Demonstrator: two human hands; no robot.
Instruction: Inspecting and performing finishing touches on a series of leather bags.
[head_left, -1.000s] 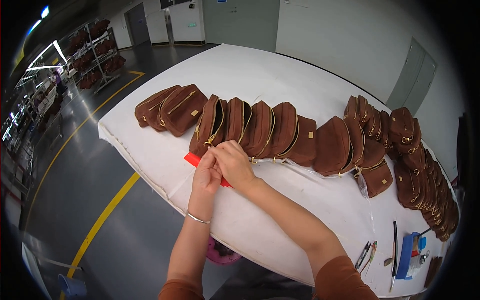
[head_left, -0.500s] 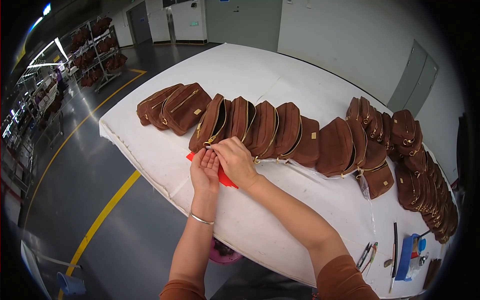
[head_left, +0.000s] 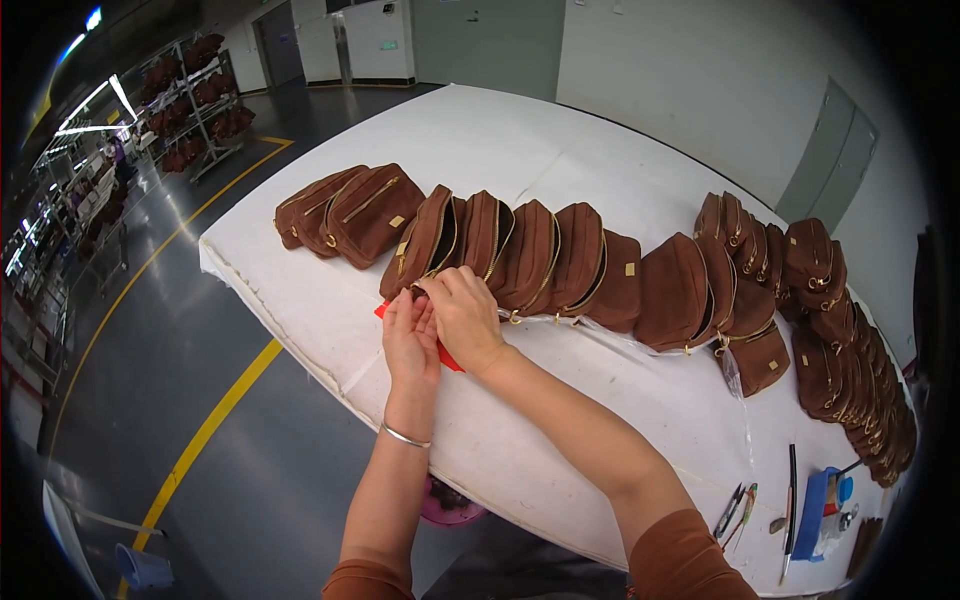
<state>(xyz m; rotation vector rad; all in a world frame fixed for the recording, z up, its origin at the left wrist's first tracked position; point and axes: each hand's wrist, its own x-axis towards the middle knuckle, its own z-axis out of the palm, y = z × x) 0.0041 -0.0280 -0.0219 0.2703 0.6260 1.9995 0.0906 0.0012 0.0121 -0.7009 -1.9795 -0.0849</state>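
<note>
Brown bags with gold zippers stand in a row on the white table (head_left: pixel 380 130). At the bottom end of a bag with its zipper partly open (head_left: pixel 428 230), my right hand (head_left: pixel 462 320) pinches at small gold hardware, mostly hidden by the fingers. Just left of it, my left hand (head_left: pixel 410 340) is palm up, its fingers curled up against the same spot; what they grip is hidden. A flat red piece (head_left: pixel 450 360) lies beneath both hands.
More brown bags (head_left: pixel 850 390) are piled at the right. Tools (head_left: pixel 735 510) and a blue tray (head_left: pixel 820 510) lie at the near right. A pink basin (head_left: pixel 445 505) shows under the table edge. Bag racks (head_left: pixel 190 100) and a blue bucket (head_left: pixel 145 568) are at the left.
Both hands have shifted slightly upward at the bag. My left fingers have moved higher against the hardware, and my right fingers now cover more of it.
</note>
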